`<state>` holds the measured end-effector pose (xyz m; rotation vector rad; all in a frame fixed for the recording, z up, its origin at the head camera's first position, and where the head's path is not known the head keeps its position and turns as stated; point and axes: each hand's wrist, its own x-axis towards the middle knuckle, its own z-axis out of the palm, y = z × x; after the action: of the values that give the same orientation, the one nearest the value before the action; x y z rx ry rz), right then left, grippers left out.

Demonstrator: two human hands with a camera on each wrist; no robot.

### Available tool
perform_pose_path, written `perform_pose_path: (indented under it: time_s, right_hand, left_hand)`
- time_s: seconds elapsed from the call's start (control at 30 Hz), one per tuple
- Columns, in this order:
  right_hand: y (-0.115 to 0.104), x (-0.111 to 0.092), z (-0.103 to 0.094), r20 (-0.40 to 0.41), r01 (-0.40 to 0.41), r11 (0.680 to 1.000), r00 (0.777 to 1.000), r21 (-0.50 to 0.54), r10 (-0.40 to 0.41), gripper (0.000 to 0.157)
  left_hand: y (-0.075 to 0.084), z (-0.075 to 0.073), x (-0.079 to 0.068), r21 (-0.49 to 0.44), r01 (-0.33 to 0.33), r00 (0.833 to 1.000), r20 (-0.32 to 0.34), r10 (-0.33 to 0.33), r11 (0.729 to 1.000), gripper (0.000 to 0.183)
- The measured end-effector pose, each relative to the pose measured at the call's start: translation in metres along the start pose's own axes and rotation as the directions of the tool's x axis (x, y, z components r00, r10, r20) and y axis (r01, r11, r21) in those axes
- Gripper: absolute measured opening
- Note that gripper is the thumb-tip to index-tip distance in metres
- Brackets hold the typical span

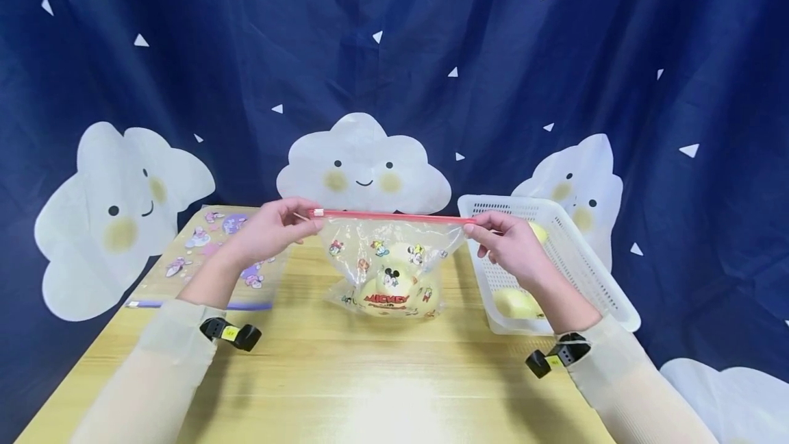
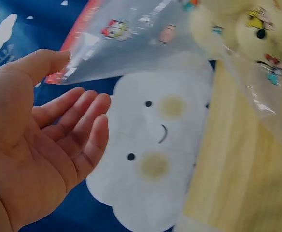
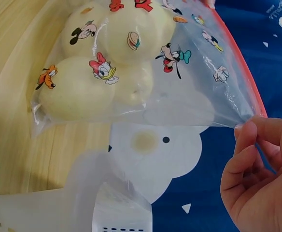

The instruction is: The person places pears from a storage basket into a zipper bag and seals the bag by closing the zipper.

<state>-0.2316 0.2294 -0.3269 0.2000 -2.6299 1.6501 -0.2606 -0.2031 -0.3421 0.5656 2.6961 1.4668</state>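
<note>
A clear zip bag (image 1: 345,245) with a red zip strip (image 1: 394,216) and cartoon prints hangs upright, its bottom at the wooden table. Inside it sit several pale yellow round fruits (image 3: 78,89). My left hand (image 1: 266,230) pinches the strip's left end, beside the whitish slider (image 1: 318,212). In the left wrist view, the thumb lies on the strip's end and the other fingers are loosely bent below. With thumb and fingertips, my right hand (image 1: 510,245) pinches the opposite top corner. Between the hands the strip is stretched nearly straight, and the bag's mouth looks closed.
On the right stands a white perforated basket (image 1: 592,279) with pale yellow fruits (image 1: 516,303) in it. At the left a second printed bag (image 1: 185,279) with a purple zip lies flat on the table (image 1: 345,375). A dark blue cloud-print curtain (image 1: 394,74) hangs behind.
</note>
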Motion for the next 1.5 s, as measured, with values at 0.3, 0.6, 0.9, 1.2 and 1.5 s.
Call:
perform_pose_path:
  time_s: [0.3, 0.6, 0.9, 1.2, 1.5]
  right_hand:
    - [0.005, 0.002, -0.001, 0.064, -0.003, 1.0, 0.998, 0.011, 0.002, 0.03]
    - [0.009, 0.005, 0.002, 0.079, -0.047, 0.999, 0.996, -0.018, 0.049, 0.027]
    - [-0.001, 0.038, -0.003, -0.021, -0.053, 0.999, 0.998, -0.015, 0.052, 0.023]
    - [-0.007, 0.086, -0.006, -0.113, -0.096, 0.995, 0.989, -0.012, 0.094, 0.022]
    - [0.004, 0.126, 0.004, -0.159, -0.159, 0.985, 0.976, -0.07, 0.146, 0.016]
  left_hand:
    - [-0.015, 0.016, 0.001, -0.04, -0.039, 0.999, -0.039, 0.037, 0.998, 0.021]
    - [-0.018, 0.022, 0.006, -0.033, -0.045, 0.995, -0.086, 0.042, 0.998, 0.025]
    - [-0.002, 0.02, 0.034, 0.019, -0.001, 0.964, -0.267, 0.006, 1.0, 0.034]
    - [0.008, 0.021, 0.087, -0.034, 0.064, 0.945, -0.319, -0.071, 0.997, 0.028]
    - [-0.007, 0.032, 0.126, -0.181, 0.174, 0.926, -0.304, -0.224, 0.968, 0.03]
